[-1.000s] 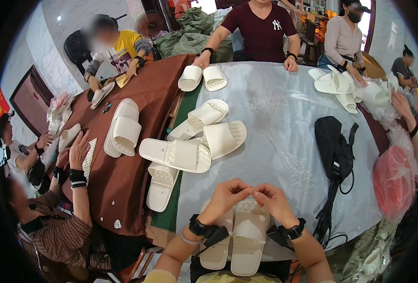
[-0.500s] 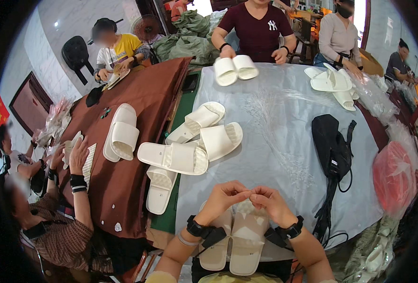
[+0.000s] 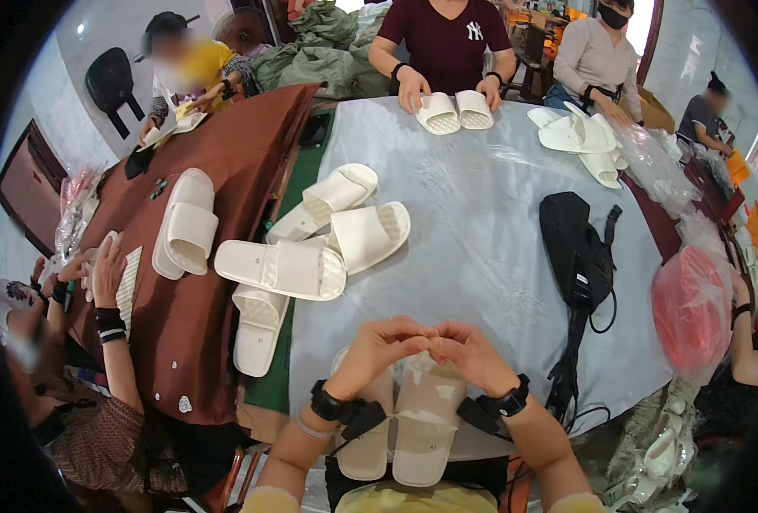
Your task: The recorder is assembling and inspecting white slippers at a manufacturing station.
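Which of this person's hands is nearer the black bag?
Right. The right hand is below-left of the black bag in the picture; the left hand is farther left.

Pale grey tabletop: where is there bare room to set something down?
The widest free patch of tabletop lies between the slipper pile and the black bag, with shiny streaks. A smaller one lies between the right hand and the bag's strap. Crowded: the left edge, under that pile; the near edge, under a slipper pair.

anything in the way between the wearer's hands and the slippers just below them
Nothing visible stands between the left hand or right hand and the white slippers beneath; black wrist gear merely overlaps them in this view.
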Tool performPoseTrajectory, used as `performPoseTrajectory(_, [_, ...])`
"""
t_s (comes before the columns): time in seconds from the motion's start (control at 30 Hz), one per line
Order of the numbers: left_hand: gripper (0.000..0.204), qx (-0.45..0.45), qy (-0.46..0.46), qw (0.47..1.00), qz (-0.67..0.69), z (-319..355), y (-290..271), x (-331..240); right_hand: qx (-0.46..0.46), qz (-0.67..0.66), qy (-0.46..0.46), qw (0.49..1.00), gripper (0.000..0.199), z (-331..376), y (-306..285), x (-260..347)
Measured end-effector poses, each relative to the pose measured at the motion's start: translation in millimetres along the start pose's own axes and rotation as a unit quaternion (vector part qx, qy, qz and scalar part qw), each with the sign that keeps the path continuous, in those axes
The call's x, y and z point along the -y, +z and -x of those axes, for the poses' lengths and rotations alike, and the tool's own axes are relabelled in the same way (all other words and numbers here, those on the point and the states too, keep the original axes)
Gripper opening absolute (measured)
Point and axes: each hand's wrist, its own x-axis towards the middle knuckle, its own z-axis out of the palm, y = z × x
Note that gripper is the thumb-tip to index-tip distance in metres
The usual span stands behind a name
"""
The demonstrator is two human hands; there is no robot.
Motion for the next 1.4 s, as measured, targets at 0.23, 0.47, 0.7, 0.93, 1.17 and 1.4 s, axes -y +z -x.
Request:
performPoseTrajectory(0.23, [0.022, -0.002, 0.002, 1.000, 0.012, -2.2, -2.7, 1.7, -0.006, -0.057, -0.008, 0.998, 0.016, -2.2, -2.6, -4.8])
performPoseTrajectory(0.47, [0.016, -0.063, 0.009, 0.998, -0.006, 0.6, -4.6, 6.0, -0.016, -0.028, -0.001, 0.999, 0.015, 0.5, 2.6, -3.1])
performPoseTrajectory(0.7, [0.007, -0.056, -0.018, 0.996, -0.063, -2.9, -1.4, 5.6, -0.027, 0.012, -0.010, 1.000, 0.019, -1.3, -2.9, -3.4])
performPoseTrajectory(0.93, [0.009, -0.079, 0.028, 0.995, -0.059, -3.4, 2.4, 2.5, 0.006, -0.056, -0.024, 0.998, 0.019, -8.1, -1.6, -8.8])
performPoseTrajectory(1.17, [0.011, -0.115, -0.007, 0.993, -0.031, -5.2, 9.0, 2.5, 0.006, -0.052, -0.035, 0.998, 0.017, -9.4, -6.3, -15.6])
performPoseTrajectory(1.4, [0.011, -0.063, -0.005, 0.998, -0.023, -3.1, 0.4, 5.8, 0.005, -0.050, -0.039, 0.998, 0.018, -10.1, -3.4, -18.2])
